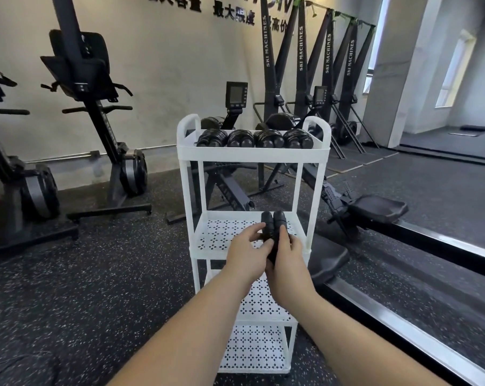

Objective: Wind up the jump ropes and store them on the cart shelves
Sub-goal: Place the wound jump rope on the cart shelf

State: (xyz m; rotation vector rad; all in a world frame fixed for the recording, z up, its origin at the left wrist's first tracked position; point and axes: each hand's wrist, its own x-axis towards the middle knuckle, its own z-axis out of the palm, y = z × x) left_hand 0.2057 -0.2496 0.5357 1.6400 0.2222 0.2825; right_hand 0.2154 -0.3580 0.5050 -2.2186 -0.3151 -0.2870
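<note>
Both hands meet at the front edge of the cart's middle shelf [222, 235]. The left hand [248, 250] curls its fingers onto the left side of the wound jump rope [273, 224], and the right hand [287, 263] wraps it from below and from the right, so both are gripping the one bundle.

The likely trouble is the let-go. If the grip loosens before the bundle lies flat, the coiled cord may spring loose and spill over the low rim. The round handles could also roll on the patterned shelf. A hard push might shift the light white cart [252, 154] too.

The bundle's two black handles lie side by side. Its long axis runs away from the person, across the shelf, with the far ends tipped slightly upward and pointing toward the wall. The near ends are hidden in the hands.

Above and further back, four wound ropes [240, 138] sit in a row on the top shelf, with their handle ends facing the person
</note>
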